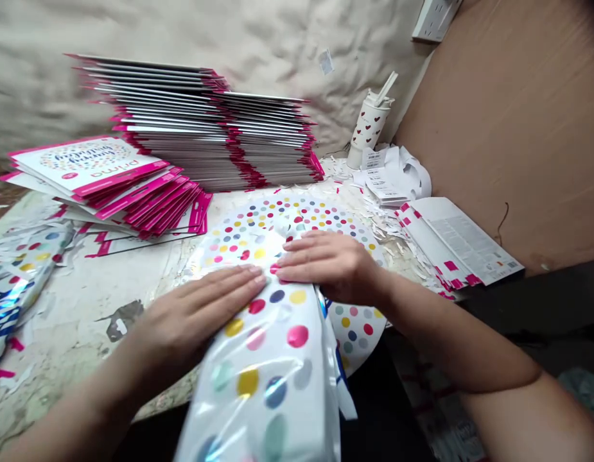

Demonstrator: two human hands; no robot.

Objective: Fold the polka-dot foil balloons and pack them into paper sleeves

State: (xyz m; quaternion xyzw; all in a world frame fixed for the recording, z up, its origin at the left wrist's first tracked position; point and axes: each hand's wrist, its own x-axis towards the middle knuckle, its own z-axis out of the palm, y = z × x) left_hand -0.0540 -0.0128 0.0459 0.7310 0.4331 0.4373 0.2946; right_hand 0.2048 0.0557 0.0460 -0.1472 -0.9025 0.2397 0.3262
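A glossy white foil balloon with coloured dots (272, 359) lies folded into a long strip, running from the table toward me past the front edge. My left hand (195, 314) rests along its left side, fingers stretched out and lying flat. From the right, my right hand (330, 263) reaches over the strip near its far end, its fingers extended and pressed on the surface; the thumb is hidden. Under the strip spreads a flat round sheet with matching dots (354, 224), partly covered by my hands. Blue edging shows along the strip's right side.
Tall stacks of pink-edged card packets (219, 135) stand against the wall. Fanned packets (133, 186) lie in front of them. Another dotted foil piece (27, 269) is at far left. A heart-patterned cup (368, 128), label strips (386, 179) and a white pack (465, 237) occupy the right.
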